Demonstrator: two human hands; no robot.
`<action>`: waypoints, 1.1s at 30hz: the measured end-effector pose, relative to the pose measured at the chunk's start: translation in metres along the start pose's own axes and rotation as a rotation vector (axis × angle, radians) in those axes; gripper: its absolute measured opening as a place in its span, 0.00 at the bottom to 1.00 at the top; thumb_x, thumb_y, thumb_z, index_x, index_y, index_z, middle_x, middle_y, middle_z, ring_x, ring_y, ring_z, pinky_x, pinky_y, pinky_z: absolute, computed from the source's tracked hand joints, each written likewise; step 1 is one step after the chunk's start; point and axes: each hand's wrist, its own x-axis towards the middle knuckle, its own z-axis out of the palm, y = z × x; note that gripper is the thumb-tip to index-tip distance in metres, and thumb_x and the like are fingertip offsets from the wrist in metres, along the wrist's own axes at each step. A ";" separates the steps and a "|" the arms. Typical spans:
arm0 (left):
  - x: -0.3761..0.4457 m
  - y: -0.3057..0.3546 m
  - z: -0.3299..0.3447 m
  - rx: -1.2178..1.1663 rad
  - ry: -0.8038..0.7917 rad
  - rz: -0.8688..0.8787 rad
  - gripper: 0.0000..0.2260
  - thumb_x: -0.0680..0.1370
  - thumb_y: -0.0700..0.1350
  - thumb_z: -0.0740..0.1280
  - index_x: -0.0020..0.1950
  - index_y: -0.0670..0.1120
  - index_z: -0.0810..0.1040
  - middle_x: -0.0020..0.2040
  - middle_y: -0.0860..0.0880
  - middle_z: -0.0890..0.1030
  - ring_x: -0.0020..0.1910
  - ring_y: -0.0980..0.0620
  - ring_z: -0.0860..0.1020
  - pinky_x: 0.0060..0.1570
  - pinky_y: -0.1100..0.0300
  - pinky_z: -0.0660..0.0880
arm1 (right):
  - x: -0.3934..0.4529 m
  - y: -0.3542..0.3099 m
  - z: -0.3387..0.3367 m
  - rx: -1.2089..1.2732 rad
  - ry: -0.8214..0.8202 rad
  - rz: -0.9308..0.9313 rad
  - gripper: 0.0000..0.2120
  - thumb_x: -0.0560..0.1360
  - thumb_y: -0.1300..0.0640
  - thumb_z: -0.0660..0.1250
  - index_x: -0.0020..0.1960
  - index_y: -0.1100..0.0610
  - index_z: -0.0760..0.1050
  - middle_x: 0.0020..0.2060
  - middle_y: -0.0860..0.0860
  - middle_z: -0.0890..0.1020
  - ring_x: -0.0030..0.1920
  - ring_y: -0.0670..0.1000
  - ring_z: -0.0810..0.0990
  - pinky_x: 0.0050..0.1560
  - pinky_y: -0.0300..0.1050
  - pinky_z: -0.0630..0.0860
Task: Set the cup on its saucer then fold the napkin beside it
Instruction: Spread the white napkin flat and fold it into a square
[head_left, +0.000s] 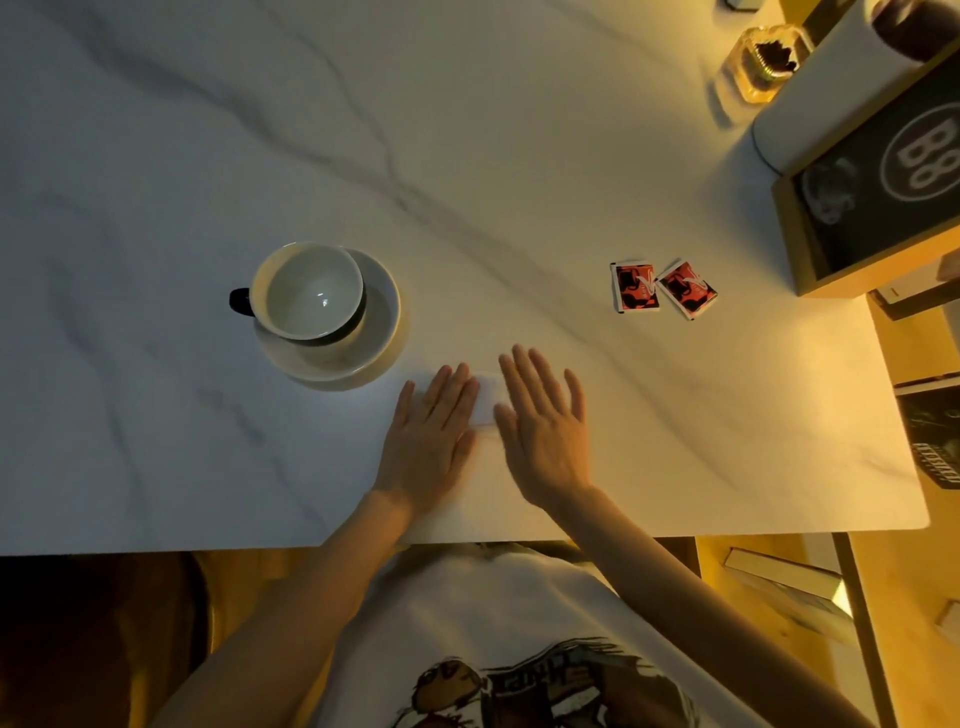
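Observation:
A white cup (311, 293) with a dark outside and dark handle stands empty on its white saucer (382, 317), left of centre on the marble table. Just to the right of the saucer a white napkin (487, 402) lies flat; only a small strip shows between my hands. My left hand (434, 441) rests palm down on the napkin's left part, fingers together. My right hand (545, 421) lies flat with spread fingers over its right part. Most of the napkin is hidden under my hands.
Two red sachets (662, 287) lie on the table to the right. A dark framed sign (883, 197), a white roll (826, 88) and a small glass jar (763, 62) stand at the far right corner. The table's near edge (208, 548) runs just behind my wrists.

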 end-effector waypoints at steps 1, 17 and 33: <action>0.001 -0.001 0.001 0.005 -0.003 -0.009 0.24 0.80 0.55 0.38 0.74 0.47 0.46 0.75 0.48 0.48 0.74 0.52 0.43 0.71 0.49 0.38 | 0.001 -0.004 0.007 -0.020 -0.063 -0.030 0.26 0.77 0.42 0.36 0.72 0.50 0.43 0.73 0.47 0.45 0.74 0.49 0.40 0.71 0.47 0.34; 0.004 0.006 -0.008 0.030 -0.055 -0.056 0.27 0.80 0.55 0.37 0.71 0.42 0.58 0.72 0.42 0.64 0.71 0.45 0.56 0.65 0.38 0.48 | -0.017 0.010 0.022 -0.071 -0.205 0.049 0.36 0.69 0.34 0.25 0.72 0.51 0.37 0.72 0.47 0.37 0.71 0.47 0.32 0.65 0.44 0.20; 0.003 0.015 -0.015 -0.013 -0.040 -0.232 0.29 0.79 0.54 0.36 0.71 0.40 0.60 0.71 0.41 0.65 0.70 0.45 0.56 0.63 0.37 0.50 | -0.017 0.016 0.024 -0.052 -0.204 0.069 0.33 0.70 0.35 0.26 0.70 0.50 0.32 0.71 0.47 0.33 0.71 0.47 0.29 0.66 0.44 0.23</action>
